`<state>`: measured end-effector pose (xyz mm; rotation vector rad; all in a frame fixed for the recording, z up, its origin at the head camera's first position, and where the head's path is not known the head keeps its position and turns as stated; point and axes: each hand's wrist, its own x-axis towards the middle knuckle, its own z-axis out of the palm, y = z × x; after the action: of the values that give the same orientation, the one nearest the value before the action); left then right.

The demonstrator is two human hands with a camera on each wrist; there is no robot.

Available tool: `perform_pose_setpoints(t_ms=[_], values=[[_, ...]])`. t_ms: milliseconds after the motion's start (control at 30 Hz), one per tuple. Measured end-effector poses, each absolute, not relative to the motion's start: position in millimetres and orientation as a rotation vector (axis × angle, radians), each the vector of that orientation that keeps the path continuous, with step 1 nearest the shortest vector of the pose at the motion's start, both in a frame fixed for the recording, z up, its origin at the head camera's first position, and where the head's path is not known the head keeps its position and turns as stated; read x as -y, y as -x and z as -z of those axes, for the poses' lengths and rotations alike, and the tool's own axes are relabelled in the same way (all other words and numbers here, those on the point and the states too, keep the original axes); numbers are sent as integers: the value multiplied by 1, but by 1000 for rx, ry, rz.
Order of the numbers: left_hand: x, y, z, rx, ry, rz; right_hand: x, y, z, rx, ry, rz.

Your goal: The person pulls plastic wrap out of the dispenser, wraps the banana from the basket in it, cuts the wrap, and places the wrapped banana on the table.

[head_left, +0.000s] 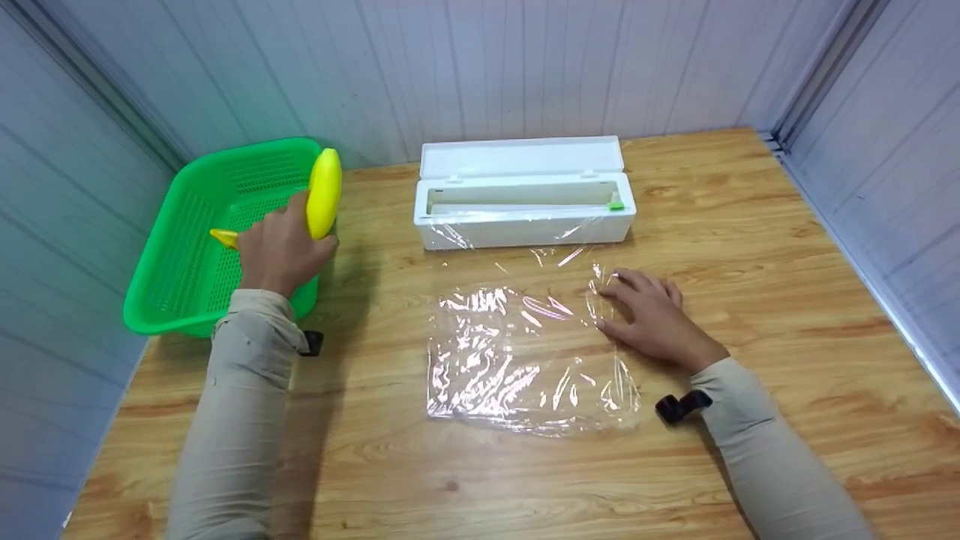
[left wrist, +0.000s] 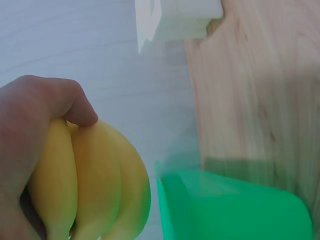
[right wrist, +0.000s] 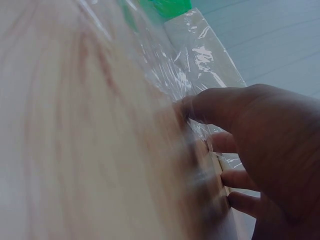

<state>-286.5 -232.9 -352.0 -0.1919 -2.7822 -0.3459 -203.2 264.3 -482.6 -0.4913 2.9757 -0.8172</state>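
A bunch of yellow bananas (head_left: 325,195) is in the grip of my left hand (head_left: 279,247), held above the right side of the green basket (head_left: 154,262). In the left wrist view, the thumb presses on several bananas (left wrist: 100,175) side by side. Clear cling film (head_left: 487,360) lies on the table, wrinkled and shiny, running from the front of a white dispenser box (head_left: 525,234). My right hand (head_left: 652,319) rests at the film's right edge, fingers spread and slightly bent, fingertips touching it.
The dispenser's lid (head_left: 521,157) stands raised at the back, and a small green slider (head_left: 615,206) sits at its right end. Panelled walls (head_left: 525,75) enclose the wooden table (head_left: 750,247) behind and at both sides.
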Motion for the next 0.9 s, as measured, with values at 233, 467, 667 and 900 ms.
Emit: perform_pose_setpoints(t_ms=[233, 467, 667, 900], values=[[218, 284, 350, 2801, 246, 344, -264, 204, 483, -2967, 489, 817], [203, 282, 350, 2793, 339, 298, -266, 204, 483, -2963, 484, 820], [190, 281, 355, 2819, 380, 274, -265, 204, 483, -2964, 488, 811], [174, 278, 359, 2872, 429, 357, -264, 204, 483, -2971, 488, 815]])
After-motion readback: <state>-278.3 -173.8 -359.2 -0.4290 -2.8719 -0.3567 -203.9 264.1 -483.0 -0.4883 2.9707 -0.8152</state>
